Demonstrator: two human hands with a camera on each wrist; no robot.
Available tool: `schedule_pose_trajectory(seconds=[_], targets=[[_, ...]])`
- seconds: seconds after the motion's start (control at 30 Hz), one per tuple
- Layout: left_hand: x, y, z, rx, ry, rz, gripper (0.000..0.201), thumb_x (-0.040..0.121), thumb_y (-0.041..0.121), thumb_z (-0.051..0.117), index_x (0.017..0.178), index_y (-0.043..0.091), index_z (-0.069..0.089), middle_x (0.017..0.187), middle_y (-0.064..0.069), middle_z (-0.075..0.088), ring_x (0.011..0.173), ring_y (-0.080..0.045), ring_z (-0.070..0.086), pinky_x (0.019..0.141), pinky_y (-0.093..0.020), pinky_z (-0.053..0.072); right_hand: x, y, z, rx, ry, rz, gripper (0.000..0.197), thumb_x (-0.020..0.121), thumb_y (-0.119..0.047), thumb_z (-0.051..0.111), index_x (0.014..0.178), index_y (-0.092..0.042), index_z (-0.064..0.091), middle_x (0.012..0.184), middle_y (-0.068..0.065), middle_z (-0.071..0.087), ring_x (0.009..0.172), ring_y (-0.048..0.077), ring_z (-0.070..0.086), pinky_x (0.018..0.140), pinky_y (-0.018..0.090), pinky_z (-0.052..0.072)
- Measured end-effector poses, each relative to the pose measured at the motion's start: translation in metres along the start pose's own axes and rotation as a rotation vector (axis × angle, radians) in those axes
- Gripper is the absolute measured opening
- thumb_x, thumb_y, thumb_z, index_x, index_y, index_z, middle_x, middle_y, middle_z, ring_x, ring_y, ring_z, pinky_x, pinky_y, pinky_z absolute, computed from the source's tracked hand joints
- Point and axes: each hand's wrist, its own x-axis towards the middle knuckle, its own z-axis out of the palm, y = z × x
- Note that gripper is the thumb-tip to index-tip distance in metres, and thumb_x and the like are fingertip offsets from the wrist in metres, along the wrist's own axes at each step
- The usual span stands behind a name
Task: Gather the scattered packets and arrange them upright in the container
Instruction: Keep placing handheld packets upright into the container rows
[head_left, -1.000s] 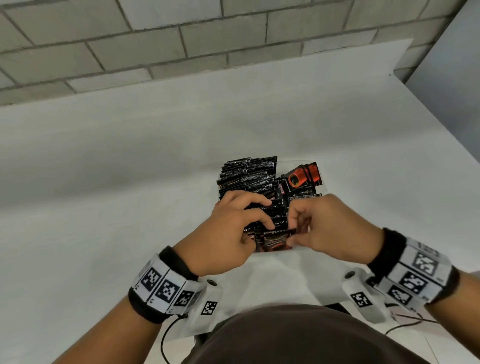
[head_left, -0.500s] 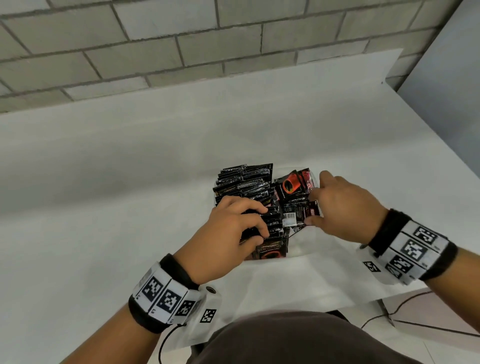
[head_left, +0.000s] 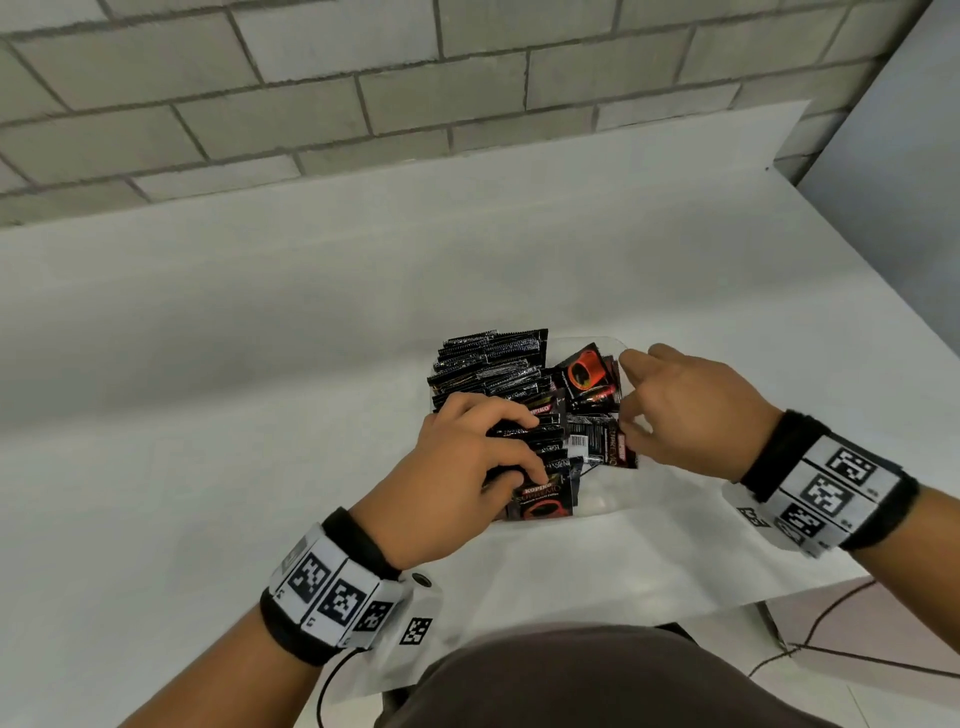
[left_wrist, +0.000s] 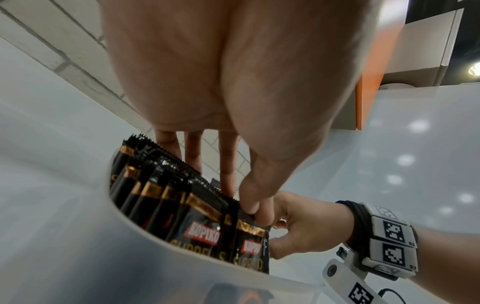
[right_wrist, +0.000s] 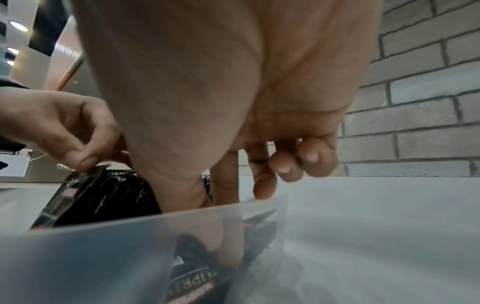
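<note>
a clear, frosted plastic container (head_left: 602, 512) sat near the front edge of a white table (head_left: 218, 364), below a grey brick wall (head_left: 363, 78). along its left side stood a dense upright row of black, glossy coffee packets (head_left: 488, 364) with gold bands and red labels, their crimped top edges up. on the right side of the container, a few loose black packets with an orange-red cup picture (head_left: 589, 374) lay tilted and flat rather than standing.

the left hand (head_left: 457, 467) rested on top of the near end of the upright row, its fingers (left_wrist: 228, 170) curled over the top edges and the thumb pressed at the nearest packet (left_wrist: 253, 244), so it gripped that part of the row.

the right hand (head_left: 685, 415) reached into the right half of the container. its thumb and forefinger were closed on the edge of a flat-lying black packet with a white barcode patch (head_left: 597, 441), while its other fingers (right_wrist: 306, 158) were loosely curled and touched nothing. in the left wrist view the right hand (left_wrist: 306, 226) lay just beside the nearest standing packet.
</note>
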Motion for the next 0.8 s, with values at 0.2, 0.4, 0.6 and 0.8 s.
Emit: schedule_pose_trajectory(seconds=[0.2, 0.4, 0.6, 0.8], targets=[[-0.002, -0.002, 0.001, 0.003, -0.009, 0.01, 0.032, 0.095, 0.014, 0.067, 0.105, 0.043, 0.075, 0.14, 0.024, 0.046, 0.134, -0.01, 0.031, 0.112, -0.038, 0.026, 0.006, -0.006, 0.004, -0.115, -0.173, -0.019, 0.067, 0.066, -0.077, 0.069, 0.116, -0.033, 0.069, 0.113, -0.007, 0.046, 0.104, 0.016, 0.044, 0.074, 0.03, 0.034], [-0.003, -0.002, 0.0, -0.012, -0.017, 0.005, 0.031, 0.095, 0.015, 0.067, 0.106, 0.043, 0.074, 0.141, 0.025, 0.046, 0.135, -0.01, 0.031, 0.114, -0.042, 0.028, 0.009, -0.016, 0.01, -0.157, -0.142, 0.03, 0.035, 0.076, -0.048, 0.061, 0.104, -0.028, 0.069, 0.112, -0.004, 0.048, 0.101, 0.017, 0.044, 0.075, 0.029, 0.043], [-0.002, -0.002, -0.001, -0.012, -0.028, 0.003, 0.043, 0.092, 0.004, 0.059, 0.109, 0.041, 0.074, 0.143, 0.023, 0.045, 0.135, -0.011, 0.03, 0.115, -0.04, 0.026, 0.007, -0.004, 0.018, -0.005, 0.002, -0.027, 0.032, 0.079, -0.038, 0.045, 0.078, -0.023, 0.073, 0.094, -0.006, 0.052, 0.09, 0.017, 0.047, 0.065, 0.032, 0.048], [-0.003, -0.003, -0.001, -0.003, -0.029, 0.007, 0.052, 0.09, -0.003, 0.054, 0.11, 0.041, 0.073, 0.144, 0.022, 0.044, 0.135, -0.011, 0.03, 0.115, -0.042, 0.026, -0.003, 0.01, 0.006, 0.342, 0.22, -0.031, 0.014, 0.086, -0.038, 0.064, 0.085, -0.028, 0.074, 0.088, -0.014, 0.056, 0.078, 0.01, 0.055, 0.062, 0.033, 0.051]])
